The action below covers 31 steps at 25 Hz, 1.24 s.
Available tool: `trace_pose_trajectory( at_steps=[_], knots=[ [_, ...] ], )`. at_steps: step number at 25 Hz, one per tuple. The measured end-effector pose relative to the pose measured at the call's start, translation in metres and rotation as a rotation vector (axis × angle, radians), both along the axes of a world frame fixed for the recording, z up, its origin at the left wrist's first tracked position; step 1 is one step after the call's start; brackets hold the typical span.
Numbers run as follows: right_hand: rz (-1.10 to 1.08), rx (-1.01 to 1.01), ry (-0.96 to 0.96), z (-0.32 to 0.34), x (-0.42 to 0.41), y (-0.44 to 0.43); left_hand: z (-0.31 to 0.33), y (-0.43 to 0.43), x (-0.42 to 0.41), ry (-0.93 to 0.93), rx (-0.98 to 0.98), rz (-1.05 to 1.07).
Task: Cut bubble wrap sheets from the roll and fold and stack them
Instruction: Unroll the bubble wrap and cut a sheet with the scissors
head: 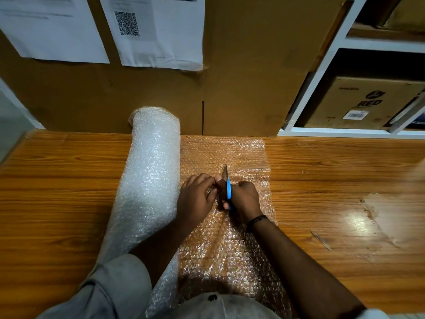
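Midway, by the look of it: cutting step under way. Roll (pixel 151 176) lies on the left half of the counter (pixel 333 171), long axis running from near edge to far edge, far end close by the cardboard panel (pixel 241 88). Unrolled sheet (pixel 230 153) spreads flat to its right. Right grip (pixel 245 196) is curled round the blue handles of the scissors (pixel 228 189); blades look nearly closed, tip pointing at the far edge, parallel to the roll's axis. Left grip (pixel 195 199) sits just beside, between scissors and roll, fingers pinching the sheet on the roll side of the cut line. Uncut sheet lies straight ahead of the blades; likely the next snips travel that way. How far the cut runs behind the grips cannot be told.
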State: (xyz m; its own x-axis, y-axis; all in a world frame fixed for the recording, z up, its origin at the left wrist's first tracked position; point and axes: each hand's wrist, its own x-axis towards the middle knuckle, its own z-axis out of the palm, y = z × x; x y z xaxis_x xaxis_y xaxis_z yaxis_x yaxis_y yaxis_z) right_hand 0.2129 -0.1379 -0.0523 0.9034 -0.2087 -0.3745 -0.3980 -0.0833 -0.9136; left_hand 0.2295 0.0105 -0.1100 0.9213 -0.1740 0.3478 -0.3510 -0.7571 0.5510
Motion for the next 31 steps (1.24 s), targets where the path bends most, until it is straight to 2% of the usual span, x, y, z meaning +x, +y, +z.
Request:
trace_pose_trajectory(
  at_steps=[6,10,14,20,25,31],
  knots=[
    [-0.03,0.095,0.032,-0.001,0.014,-0.002,0.003,-0.001,-0.002,-0.019,-0.024,-0.013],
    [-0.036,0.062,0.052,-0.001,0.026,-0.007,0.004,-0.002,-0.001,-0.017,-0.051,-0.01],
    [0.005,-0.069,0.052,-0.007,0.035,-0.011,0.005,-0.002,-0.002,-0.023,-0.074,-0.016],
    [-0.038,0.017,0.057,-0.009,0.046,-0.009,0.005,-0.003,-0.002,-0.031,-0.062,-0.011],
    [-0.034,-0.159,0.061,-0.01,0.06,-0.012,0.004,-0.002,-0.001,-0.023,-0.061,-0.01],
    [-0.012,-0.078,0.088,-0.006,0.071,-0.015,0.004,-0.003,-0.001,-0.024,-0.054,-0.01]
  ],
)
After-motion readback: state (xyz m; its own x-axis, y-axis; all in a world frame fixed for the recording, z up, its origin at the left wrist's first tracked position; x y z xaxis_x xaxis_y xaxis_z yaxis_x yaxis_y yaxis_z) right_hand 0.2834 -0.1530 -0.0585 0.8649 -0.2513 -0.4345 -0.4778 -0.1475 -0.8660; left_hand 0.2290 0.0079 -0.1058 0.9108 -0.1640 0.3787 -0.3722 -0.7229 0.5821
